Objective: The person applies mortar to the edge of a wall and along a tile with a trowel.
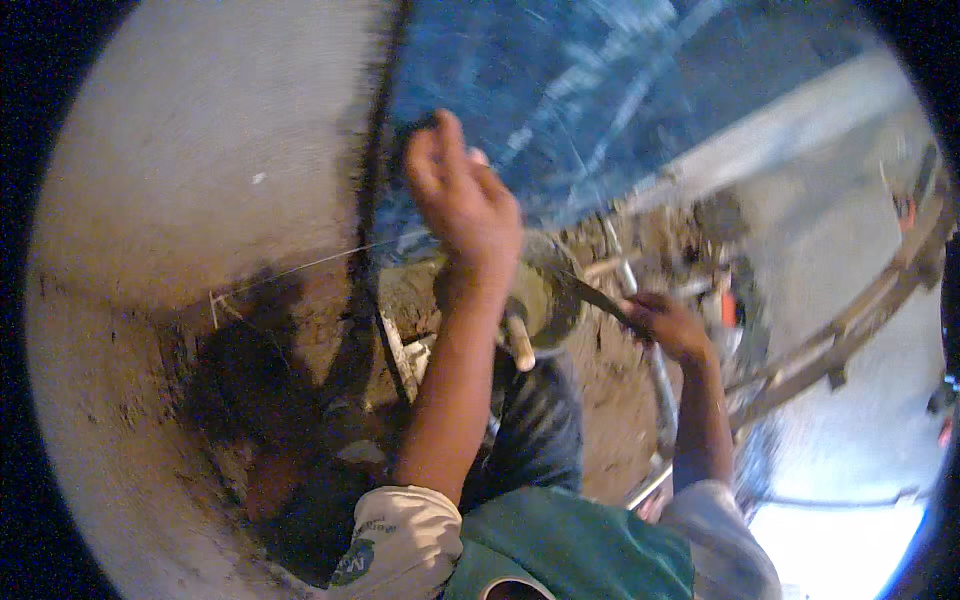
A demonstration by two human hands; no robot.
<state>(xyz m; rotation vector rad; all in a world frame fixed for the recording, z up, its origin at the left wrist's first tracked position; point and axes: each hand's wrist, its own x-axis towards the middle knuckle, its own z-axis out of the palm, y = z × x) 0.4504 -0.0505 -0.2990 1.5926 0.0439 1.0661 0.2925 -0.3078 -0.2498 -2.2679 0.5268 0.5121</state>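
Left hand (465, 200): yours, raised before the blue panel (610, 90), fingers loosely spread, nothing visibly held; contact unclear. Right hand (672, 322): closed round a dark flat-bladed tool (598, 296), tip at the round disc (556, 318), partly behind your left forearm. Progress, judged: work underway, disc apparently smeared; what remains, you cannot tell here.

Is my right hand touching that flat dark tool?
Touching. The head view shows the right hand gripping one end of the flat dark tool, the rest jutting out leftward.
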